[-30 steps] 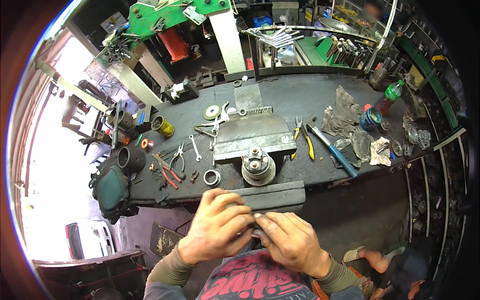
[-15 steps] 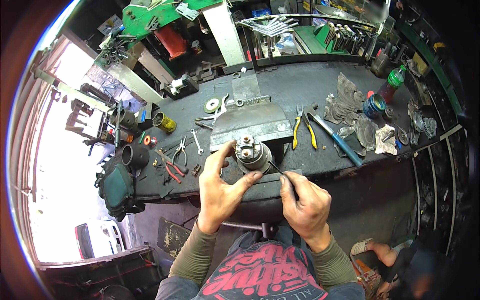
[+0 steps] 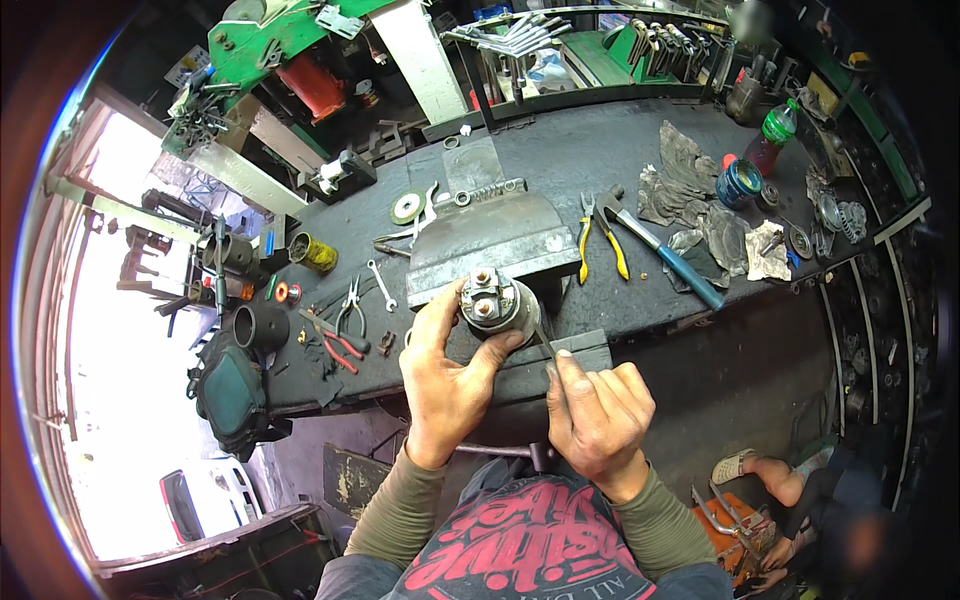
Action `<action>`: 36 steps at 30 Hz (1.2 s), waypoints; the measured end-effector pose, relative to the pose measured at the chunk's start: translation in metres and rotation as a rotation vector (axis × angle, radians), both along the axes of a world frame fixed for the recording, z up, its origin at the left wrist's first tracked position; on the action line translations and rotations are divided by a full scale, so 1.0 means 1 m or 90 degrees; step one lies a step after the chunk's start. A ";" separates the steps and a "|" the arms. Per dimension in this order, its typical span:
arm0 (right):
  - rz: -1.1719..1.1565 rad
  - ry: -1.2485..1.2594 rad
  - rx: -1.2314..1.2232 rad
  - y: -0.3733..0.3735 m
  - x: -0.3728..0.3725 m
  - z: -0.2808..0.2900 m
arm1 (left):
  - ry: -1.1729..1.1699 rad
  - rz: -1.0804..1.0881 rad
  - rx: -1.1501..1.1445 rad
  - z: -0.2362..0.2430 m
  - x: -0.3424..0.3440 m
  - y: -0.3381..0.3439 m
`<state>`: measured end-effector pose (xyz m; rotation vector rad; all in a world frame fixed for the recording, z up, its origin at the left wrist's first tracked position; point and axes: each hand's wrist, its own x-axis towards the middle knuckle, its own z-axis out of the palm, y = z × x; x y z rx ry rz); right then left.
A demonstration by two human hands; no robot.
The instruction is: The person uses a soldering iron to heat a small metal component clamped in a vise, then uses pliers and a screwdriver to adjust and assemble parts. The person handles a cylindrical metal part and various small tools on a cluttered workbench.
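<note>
The vise is flanking the cylinder with its jaws. The left hand is closing its grip around the cylinder's left and near sides; the right hand is pinching a rod at its right. Steadying the cylinder and guiding the rod lightly should be serving best, though the near jaw is probably limiting room. Rightward on the surface, the hammer is lying beside yellow pliers.
</note>
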<state>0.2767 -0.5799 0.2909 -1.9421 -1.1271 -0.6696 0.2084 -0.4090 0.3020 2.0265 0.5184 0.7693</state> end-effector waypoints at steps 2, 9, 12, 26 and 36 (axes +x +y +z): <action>-0.009 0.016 0.000 0.002 0.000 -0.003 | 0.002 -0.004 -0.003 -0.001 -0.001 -0.001; -0.029 0.019 0.008 0.008 -0.004 -0.006 | 0.002 -0.017 -0.011 0.003 -0.001 -0.001; -0.040 -0.022 0.000 0.010 -0.005 -0.010 | 0.018 -0.010 -0.009 0.003 -0.001 -0.002; -0.063 0.075 0.067 0.014 0.012 0.003 | -0.013 -0.037 0.016 0.001 0.000 0.000; -0.077 0.058 0.035 0.017 0.047 0.008 | -0.009 -0.013 0.051 -0.001 0.000 -0.001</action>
